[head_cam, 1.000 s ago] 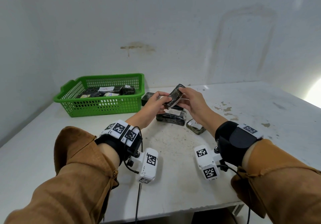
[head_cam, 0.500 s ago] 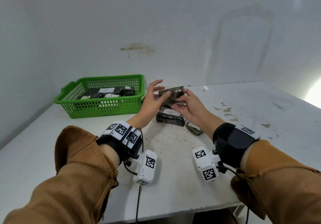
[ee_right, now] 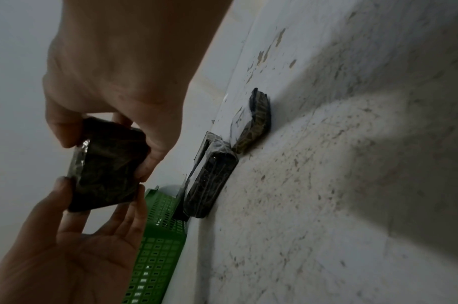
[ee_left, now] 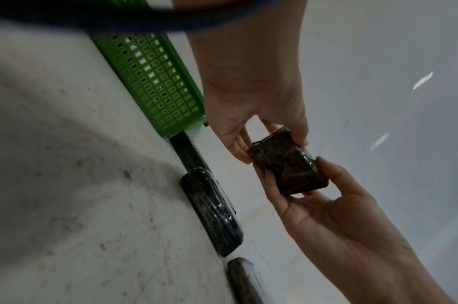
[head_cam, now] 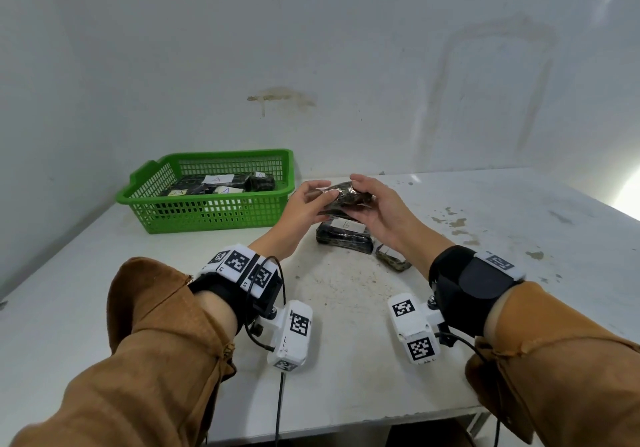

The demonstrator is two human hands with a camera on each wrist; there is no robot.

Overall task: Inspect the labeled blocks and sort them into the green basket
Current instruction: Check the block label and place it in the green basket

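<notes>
Both hands hold one dark, plastic-wrapped block (head_cam: 346, 196) level above the table, just right of the green basket (head_cam: 207, 156). My left hand (head_cam: 306, 204) pinches its left end between thumb and fingers. My right hand (head_cam: 377, 204) grips the right end, fingers over the top. The left wrist view shows the block (ee_left: 287, 166) between the left hand (ee_left: 248, 107) and the right hand (ee_left: 326, 205). In the right wrist view the block (ee_right: 108, 164) shows its bare dark underside; no label is visible. Several labelled blocks (head_cam: 221, 185) lie in the basket.
Under the hands a block with a white "B" label (head_cam: 343, 235) lies on the white table (head_cam: 346, 308), and a smaller labelled block (head_cam: 393, 261) lies to its right. A flat black block (ee_left: 188, 154) sits against the basket's corner. Walls close off the back and left.
The block went from tilted on edge to lying flat between the hands. My left hand let go and spread its fingers half a second ago, and now holds the block again.
</notes>
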